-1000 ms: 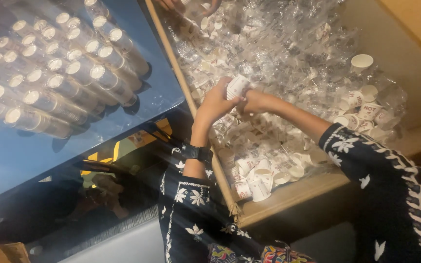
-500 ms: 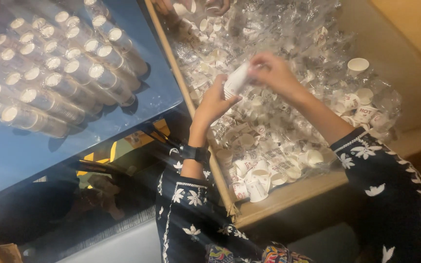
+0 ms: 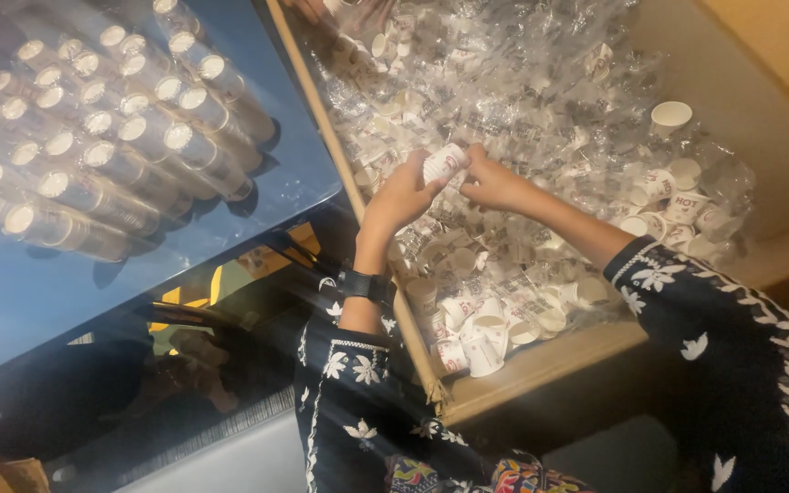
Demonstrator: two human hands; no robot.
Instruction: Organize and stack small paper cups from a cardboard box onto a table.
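Both hands up over the wooden tray point(image 3: 541, 370): left hand point(image 3: 401, 196) closed around a small white paper cup point(image 3: 445, 164), right hand point(image 3: 495, 183) pinching its far end. Below, loose cups and clear wrap point(image 3: 522, 100). Sleeved cup stacks point(image 3: 111, 137) on blue table point(image 3: 38, 292) left.

Dark floral-print sleeves point(image 3: 687, 310), black wristband point(image 3: 365, 286)
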